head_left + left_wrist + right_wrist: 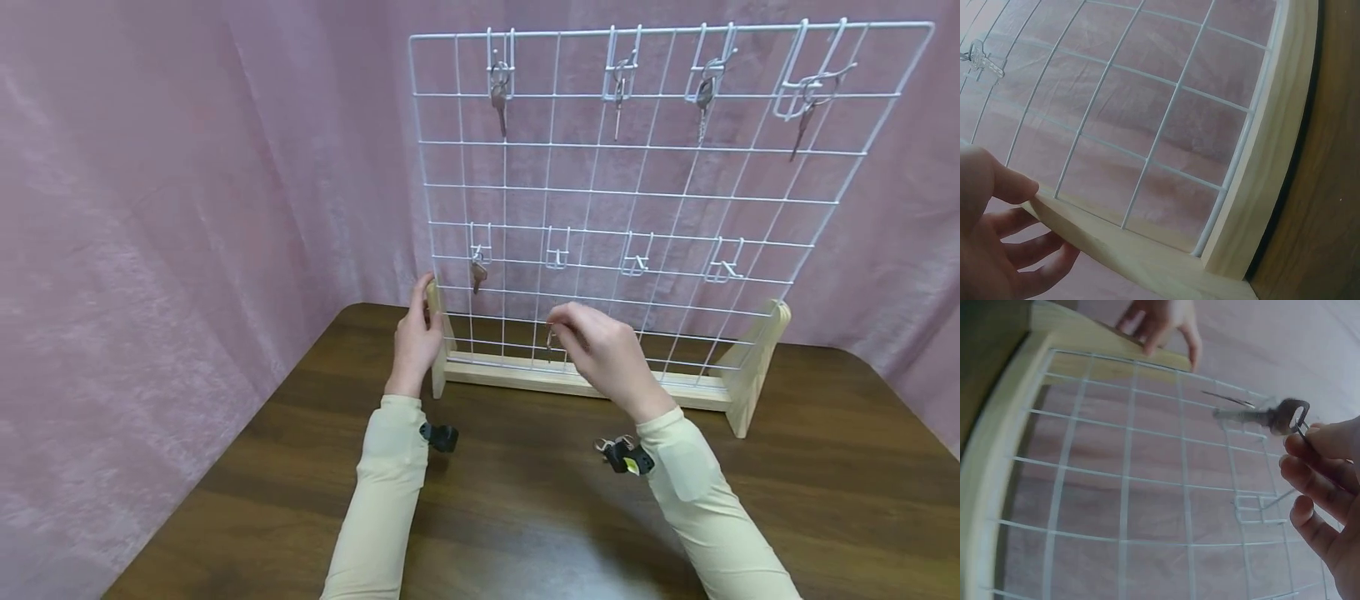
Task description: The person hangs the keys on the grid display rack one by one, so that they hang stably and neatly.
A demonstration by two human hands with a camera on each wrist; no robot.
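Note:
My left hand point(415, 343) grips the top of the stand's left wooden side piece point(438, 379), thumb on one side and fingers on the other in the left wrist view. Between thumb and forefinger, my right hand point(606, 354) pinches a key ring point(1303, 430) with a key point(1282, 417) on it. That key is in front of the lower part of the white wire grid point(585, 33), below the lower row of hooks, and apart from them. One key point(478, 277) hangs on the leftmost lower hook; three more hooks, including a nearby hook point(557, 259), sit to its right.
Several keys, such as the leftmost upper key point(498, 100), hang along the grid's upper row. Metal rings point(602, 445) lie on the brown table point(510, 533) beside my right wrist, partly hidden by the wrist camera. A pink curtain point(165, 208) hangs behind.

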